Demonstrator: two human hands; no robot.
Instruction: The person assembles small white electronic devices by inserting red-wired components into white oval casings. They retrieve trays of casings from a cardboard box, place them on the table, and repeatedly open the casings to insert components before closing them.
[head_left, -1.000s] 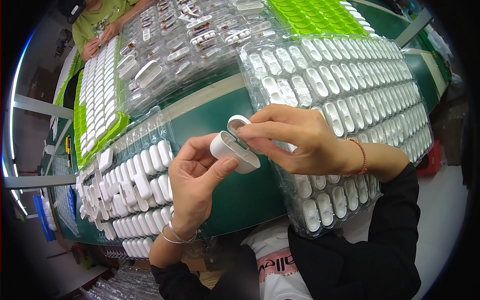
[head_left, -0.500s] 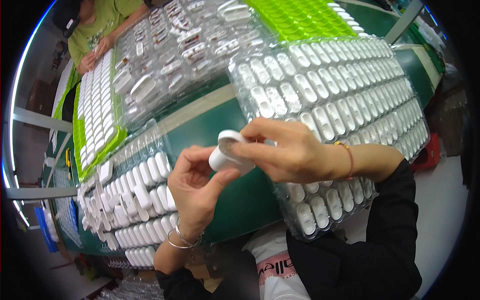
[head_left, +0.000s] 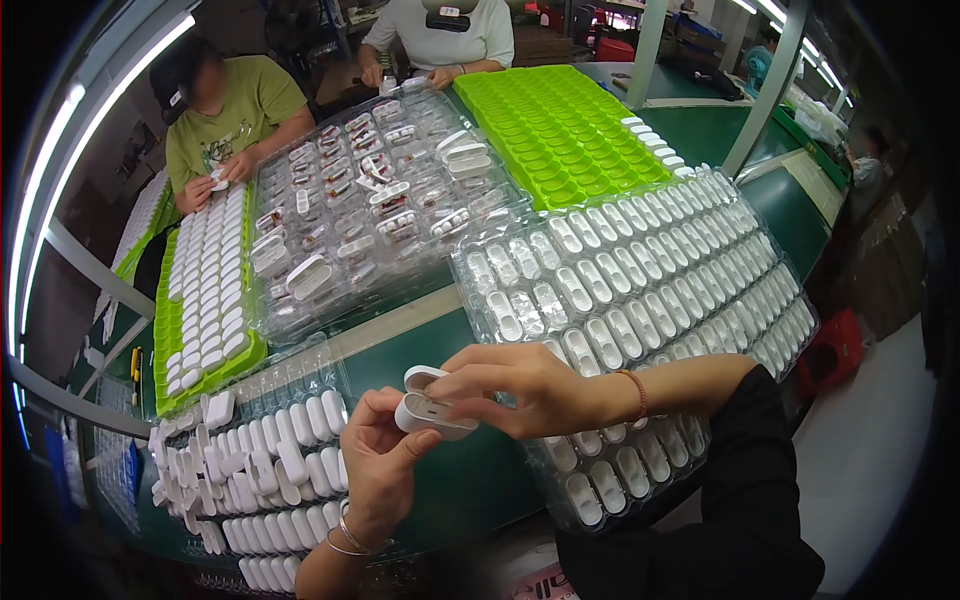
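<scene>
A small white earbud case (head_left: 428, 414) is held up between my two hands, its hinged lid (head_left: 424, 378) raised. My left hand (head_left: 388, 450) is closed round the case body, with the thumb along its lower front and the fingers behind. My right hand (head_left: 525, 388) comes in from the right and pinches the case, index finger at the lid and thumb against the body. Whether those fingers hold any small part is hidden. Below the right forearm lies a clear plastic tray (head_left: 462, 285) full of white open case shells (head_left: 605, 342).
Left of my hands, a clear tray holds white shells (head_left: 290, 460), with a loose pile (head_left: 190, 475) beside them. Further off are a green tray (head_left: 250, 358) of white pieces, a clear tray of small parts (head_left: 345, 215) and a hollowed green tray (head_left: 560, 140). Two co-workers (head_left: 245, 110) sit across.
My view has tilted up, bringing a second co-worker into sight. The case has turned in my hands so more of its inner face shows; both hands keep hold of it.
</scene>
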